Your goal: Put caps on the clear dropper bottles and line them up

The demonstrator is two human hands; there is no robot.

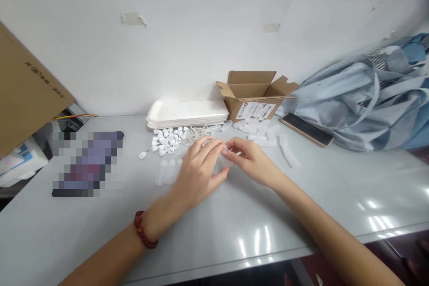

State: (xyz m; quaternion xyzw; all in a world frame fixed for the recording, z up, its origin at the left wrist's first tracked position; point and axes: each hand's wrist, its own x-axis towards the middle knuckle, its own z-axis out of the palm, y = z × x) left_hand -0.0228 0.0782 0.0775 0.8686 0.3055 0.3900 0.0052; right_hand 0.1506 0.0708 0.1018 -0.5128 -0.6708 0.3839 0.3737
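Head view, clear plastic piece [227, 161] upper end pinched in the grip of the right hand [250, 159], body between thumb and fingers of the left hand [200, 170], white caps [166, 141] beyond on the worktop [214, 241], open carton [256, 111] behind.

Small translucent plastic tube [221, 162] held between my left hand [200, 167] and my right hand [250, 159], mostly hidden by my fingers, similar see-through tubes [161, 174] lying flat side by side, just left of my left hand.
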